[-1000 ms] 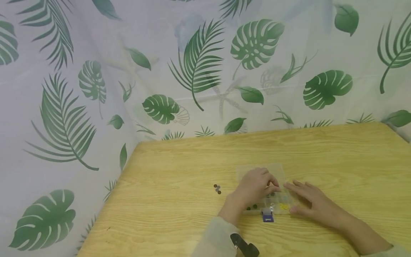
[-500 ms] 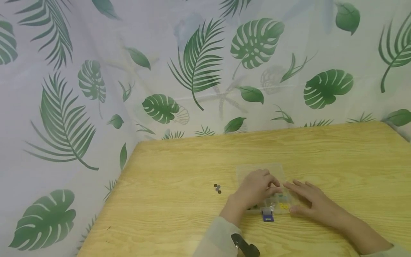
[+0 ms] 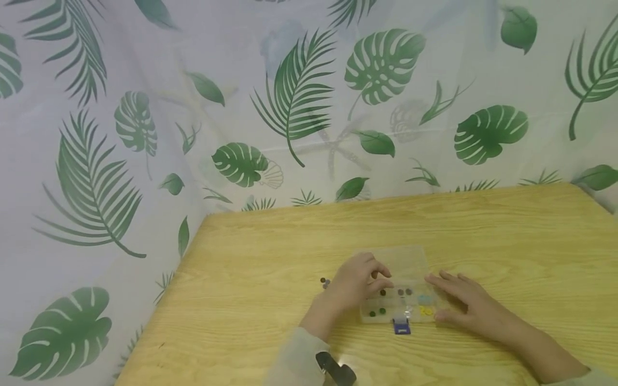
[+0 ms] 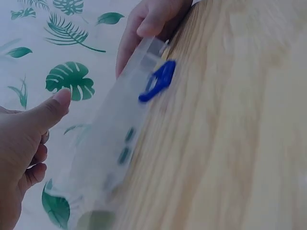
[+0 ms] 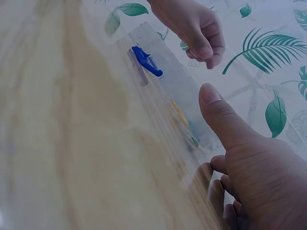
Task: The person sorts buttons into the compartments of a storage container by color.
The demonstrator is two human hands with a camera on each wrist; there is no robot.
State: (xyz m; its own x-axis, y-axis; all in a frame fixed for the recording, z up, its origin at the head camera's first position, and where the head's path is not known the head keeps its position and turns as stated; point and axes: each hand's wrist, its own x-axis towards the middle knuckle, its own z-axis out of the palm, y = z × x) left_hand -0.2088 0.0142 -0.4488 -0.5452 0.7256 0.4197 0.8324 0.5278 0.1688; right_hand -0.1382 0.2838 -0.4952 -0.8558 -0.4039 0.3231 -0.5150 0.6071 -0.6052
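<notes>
A clear plastic compartment box (image 3: 365, 317) with its lid (image 3: 405, 257) laid back and a blue latch (image 3: 402, 326) at the front lies on the table. Small round button-like discs sit in its compartments: green discs (image 3: 382, 311), grey-brown discs (image 3: 408, 292), pale blue pieces (image 3: 425, 299) and yellow discs (image 3: 426, 310). My left hand (image 3: 359, 279) is over the box's left side, thumb and fingers apart and loosely bent, nothing visible between them. With fingers extended, my right hand (image 3: 475, 305) rests along the box's right edge.
Several loose dark and grey discs (image 3: 324, 281) lie on the wooden table (image 3: 251, 300) left of the box, partly hidden by my left hand. A leaf-patterned cloth (image 3: 309, 107) hangs behind and to the left. A black strap (image 3: 335, 370) is on my left wrist.
My left hand has moved left from the middle of the box, uncovering the grey-brown discs and now covering part of the loose discs. My right hand stays in place.
</notes>
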